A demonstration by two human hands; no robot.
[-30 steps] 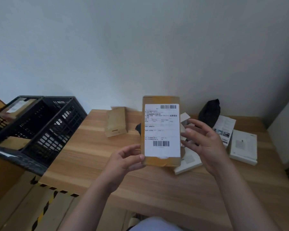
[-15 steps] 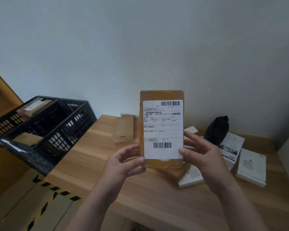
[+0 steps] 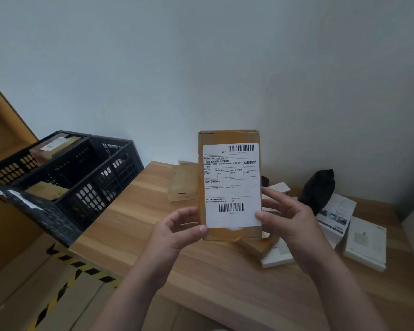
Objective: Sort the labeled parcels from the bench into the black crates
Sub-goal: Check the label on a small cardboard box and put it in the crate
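I hold a brown cardboard parcel upright above the wooden bench, its white barcode label facing me. My left hand pinches its lower left corner, thumb on the front. My right hand grips its lower right edge, thumb on the label. Two black crates stand side by side off the bench's left end. The far crate holds a labeled parcel. Another brown parcel lies on the bench behind the held one.
A black bag, a printed leaflet and flat white boxes lie at the bench's right. More boxes are stacked under the held parcel. Black-and-yellow tape marks the floor. Brown cardboard stands at far left.
The view has swung left, bringing more of the crates into sight. The parcel stays upright in front of me, and my right hand has closed onto its lower right edge.
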